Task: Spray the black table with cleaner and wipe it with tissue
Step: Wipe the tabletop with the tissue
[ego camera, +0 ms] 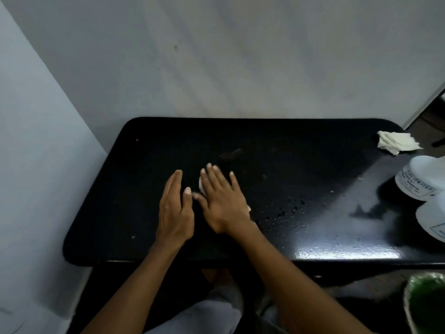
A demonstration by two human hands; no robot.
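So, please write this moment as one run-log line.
phase: wipe | right hand: flat on tissue | left hand: open, beside | black table: droplets to the right | spare tissue, two bottles: right end

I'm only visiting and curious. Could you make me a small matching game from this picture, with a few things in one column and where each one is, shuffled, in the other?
Things
1. right hand
2. crumpled tissue
3. white bottles
4. green container

Places
A. far right corner of the black table
B. lower than the table, past its near edge, at the right
C. pressed flat on the wiping tissue, mid-table
D. right end of the table, partly cut off by the picture's edge

Pairs: 1-C, 2-A, 3-D, 4-B
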